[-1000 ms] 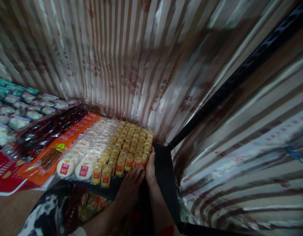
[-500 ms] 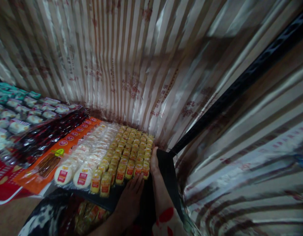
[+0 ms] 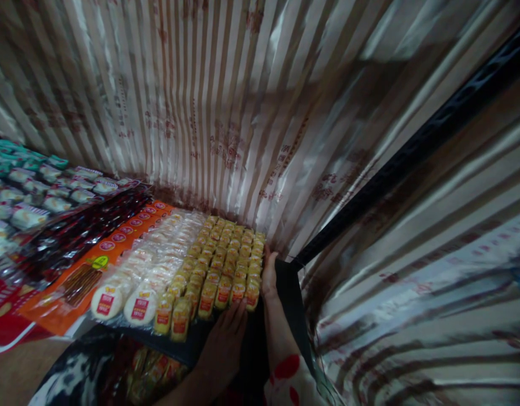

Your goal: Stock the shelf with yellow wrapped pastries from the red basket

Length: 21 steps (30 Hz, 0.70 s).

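Rows of small yellow wrapped snack packs [image 3: 226, 259] lie on a dark shelf [image 3: 285, 293]. My left hand [image 3: 223, 344] lies flat with fingers stretched out, fingertips touching the front row of yellow packs. My right hand [image 3: 269, 273] stands on edge with straight fingers pressed against the right side of the same rows. Neither hand holds anything. To the left of the yellow packs are rows of round white wrapped cakes [image 3: 145, 276].
Striped glossy sheeting [image 3: 226, 113] lines the back and right walls. A black frame bar [image 3: 403, 163] runs up the right corner. Orange packets [image 3: 103, 254], dark red packets [image 3: 82, 225] and white-green packs [image 3: 31, 192] fill the shelf to the left. More snack packs [image 3: 154, 372] show below.
My right hand has slid further back along the right side of the yellow packs. My left hand stays at the front row. The view shifted slightly down.
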Each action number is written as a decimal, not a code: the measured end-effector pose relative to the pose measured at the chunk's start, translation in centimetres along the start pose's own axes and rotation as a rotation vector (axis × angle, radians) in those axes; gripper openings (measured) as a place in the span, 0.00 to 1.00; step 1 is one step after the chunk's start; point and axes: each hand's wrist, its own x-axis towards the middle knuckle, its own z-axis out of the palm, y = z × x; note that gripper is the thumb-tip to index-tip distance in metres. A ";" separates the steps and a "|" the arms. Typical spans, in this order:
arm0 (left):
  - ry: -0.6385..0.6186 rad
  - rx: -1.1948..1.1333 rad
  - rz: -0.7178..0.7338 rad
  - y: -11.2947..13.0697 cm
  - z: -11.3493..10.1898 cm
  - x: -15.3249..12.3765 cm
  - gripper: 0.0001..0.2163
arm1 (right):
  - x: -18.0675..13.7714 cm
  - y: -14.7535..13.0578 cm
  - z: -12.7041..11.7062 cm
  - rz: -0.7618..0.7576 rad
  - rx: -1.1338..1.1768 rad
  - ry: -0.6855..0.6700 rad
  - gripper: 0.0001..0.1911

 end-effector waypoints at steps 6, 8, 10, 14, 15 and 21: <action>-0.012 0.010 0.028 -0.2 -0.3 -0.1 0.25 | -3.8 -1.9 -1.2 -0.087 0.030 0.301 0.34; -0.006 -0.002 0.046 -0.2 -0.5 -0.1 0.23 | -6.6 -2.5 -1.3 -0.128 0.036 0.346 0.33; 0.010 -0.019 0.072 -0.3 -0.8 0.0 0.20 | -10.1 -2.8 -1.2 -0.178 0.036 0.388 0.30; 0.022 -0.129 0.095 -0.4 -1.8 -0.8 0.13 | -18.1 -2.2 -1.3 -0.256 -0.058 0.389 0.22; 0.030 -0.171 0.090 -0.4 -2.2 -1.5 0.12 | -20.1 -1.8 -1.4 -0.274 -0.131 0.348 0.20; -0.008 -0.422 0.071 -0.5 -3.0 -11.7 0.11 | -28.9 1.7 -1.7 -0.114 -0.532 -0.063 0.17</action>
